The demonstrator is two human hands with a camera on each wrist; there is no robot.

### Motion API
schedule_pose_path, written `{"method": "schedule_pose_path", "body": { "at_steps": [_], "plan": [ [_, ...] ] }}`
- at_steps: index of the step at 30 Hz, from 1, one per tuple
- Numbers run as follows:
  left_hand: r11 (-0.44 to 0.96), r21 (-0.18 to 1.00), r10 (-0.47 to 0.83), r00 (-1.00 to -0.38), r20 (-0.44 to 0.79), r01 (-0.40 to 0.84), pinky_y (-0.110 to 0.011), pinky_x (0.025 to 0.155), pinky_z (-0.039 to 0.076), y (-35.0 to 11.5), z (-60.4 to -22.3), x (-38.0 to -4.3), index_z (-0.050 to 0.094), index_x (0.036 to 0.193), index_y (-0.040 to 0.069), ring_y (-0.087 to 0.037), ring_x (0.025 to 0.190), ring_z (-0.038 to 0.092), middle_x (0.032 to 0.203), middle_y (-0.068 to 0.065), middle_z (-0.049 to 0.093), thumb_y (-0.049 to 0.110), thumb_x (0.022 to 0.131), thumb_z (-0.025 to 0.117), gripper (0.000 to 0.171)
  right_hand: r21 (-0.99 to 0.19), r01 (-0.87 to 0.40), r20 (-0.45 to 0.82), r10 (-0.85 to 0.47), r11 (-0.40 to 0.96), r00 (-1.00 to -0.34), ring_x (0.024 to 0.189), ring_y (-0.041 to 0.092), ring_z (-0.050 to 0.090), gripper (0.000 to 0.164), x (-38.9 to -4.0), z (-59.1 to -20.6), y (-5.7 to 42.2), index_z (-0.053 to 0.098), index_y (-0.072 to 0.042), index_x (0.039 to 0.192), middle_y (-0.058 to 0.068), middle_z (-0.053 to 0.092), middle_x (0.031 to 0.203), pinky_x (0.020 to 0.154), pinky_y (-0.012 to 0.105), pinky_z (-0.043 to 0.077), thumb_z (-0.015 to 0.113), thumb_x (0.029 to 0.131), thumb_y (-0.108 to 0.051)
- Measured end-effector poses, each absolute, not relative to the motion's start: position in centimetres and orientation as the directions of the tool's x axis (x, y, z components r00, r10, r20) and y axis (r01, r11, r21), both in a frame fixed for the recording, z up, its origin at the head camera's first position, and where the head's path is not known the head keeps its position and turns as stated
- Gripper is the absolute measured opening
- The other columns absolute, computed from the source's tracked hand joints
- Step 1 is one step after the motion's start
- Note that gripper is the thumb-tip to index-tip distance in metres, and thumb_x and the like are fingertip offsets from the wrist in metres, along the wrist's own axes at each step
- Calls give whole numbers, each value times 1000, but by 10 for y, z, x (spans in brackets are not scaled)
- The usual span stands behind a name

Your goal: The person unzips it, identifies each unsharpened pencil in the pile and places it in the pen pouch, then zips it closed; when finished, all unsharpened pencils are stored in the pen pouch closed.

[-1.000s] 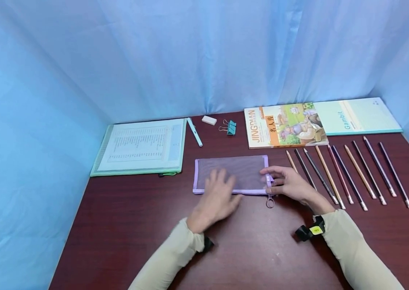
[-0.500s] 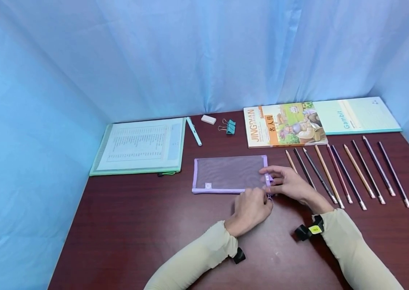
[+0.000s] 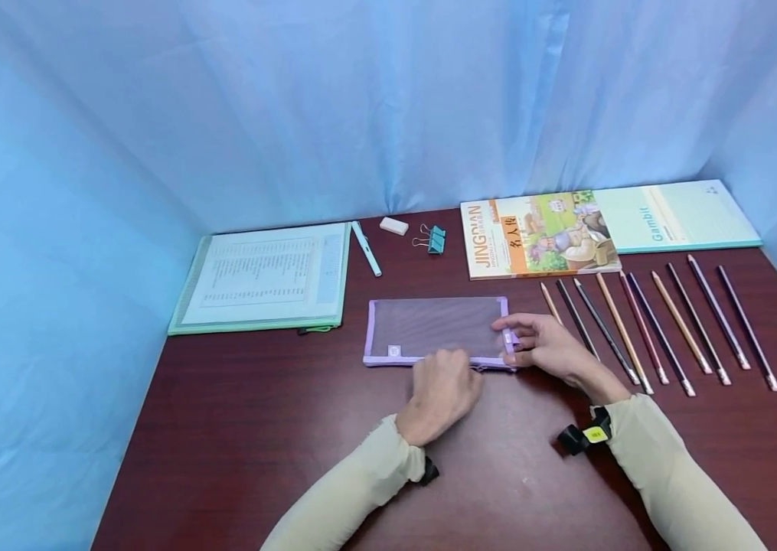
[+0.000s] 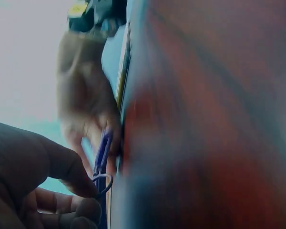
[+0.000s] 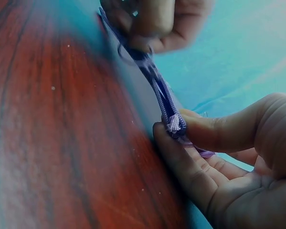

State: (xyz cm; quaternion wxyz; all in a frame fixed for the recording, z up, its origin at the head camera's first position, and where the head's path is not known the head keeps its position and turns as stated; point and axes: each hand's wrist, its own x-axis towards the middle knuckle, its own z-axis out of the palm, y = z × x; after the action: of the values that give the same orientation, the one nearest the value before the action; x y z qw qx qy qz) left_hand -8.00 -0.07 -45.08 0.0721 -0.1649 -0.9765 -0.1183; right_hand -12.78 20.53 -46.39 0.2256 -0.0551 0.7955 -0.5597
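A purple mesh zipper pouch (image 3: 436, 325) lies flat on the table, its zipper edge facing me. In the head view my left hand (image 3: 445, 390) is at that edge, right of its middle. Thumb and curled fingers pinch the zipper pull, whose ring (image 4: 111, 179) shows beside the thumb in the left wrist view. My right hand (image 3: 553, 348) grips the pouch's right end; in the right wrist view its thumb and fingers pinch the corner. Between the hands, the zipper teeth (image 5: 161, 98) stand parted.
Several pencils (image 3: 614, 314) lie in a row at the right. Behind are a picture-covered book (image 3: 543, 233), a pale green book (image 3: 677, 218), a teal binder clip (image 3: 436, 241), a white eraser (image 3: 394, 226) and a light blue pen (image 3: 366, 249). A document pouch (image 3: 260, 275) is at the left.
My left hand came right to the zipper pull at the pouch's right end, then moved left along the zipper edge with the pull, parting the teeth. My right hand keeps its place.
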Motion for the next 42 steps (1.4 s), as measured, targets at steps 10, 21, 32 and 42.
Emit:
{"method": "schedule_pose_path", "body": {
  "at_steps": [10,21,32,42],
  "plan": [
    [961,267,33,-984,174,79,-40,38,36,-107,-450,-88,41,52,18,-25,43,52,48,0,48,15,73,68,35,-899,181,-321,-319,399,-892,82,11,60,55,-127,-461,206,56,4,132,16,66,102,68,25,55,74,80,7],
    [952,288,103,-995,8,101,-35,42,33,-151,-432,-96,47,62,12,-20,50,46,56,-2,47,4,77,62,23,-898,195,-334,-324,394,-885,78,12,58,54,-126,-465,204,57,5,130,7,62,88,66,26,54,74,79,6],
    [708,53,706,-708,-33,704,-35,70,56,-93,-421,-124,63,107,13,-18,80,65,95,-3,62,41,76,85,47,-904,208,-345,-347,374,-872,80,13,60,53,-127,-465,203,56,6,131,8,63,92,68,27,57,72,80,8],
    [634,87,773,-632,-53,768,-37,69,57,-76,-422,-135,65,92,13,-20,78,69,89,-3,67,10,89,68,5,-909,181,-325,-365,376,-872,80,12,62,51,-129,-463,200,57,7,128,10,63,93,68,26,56,71,79,9]
  ]
}}
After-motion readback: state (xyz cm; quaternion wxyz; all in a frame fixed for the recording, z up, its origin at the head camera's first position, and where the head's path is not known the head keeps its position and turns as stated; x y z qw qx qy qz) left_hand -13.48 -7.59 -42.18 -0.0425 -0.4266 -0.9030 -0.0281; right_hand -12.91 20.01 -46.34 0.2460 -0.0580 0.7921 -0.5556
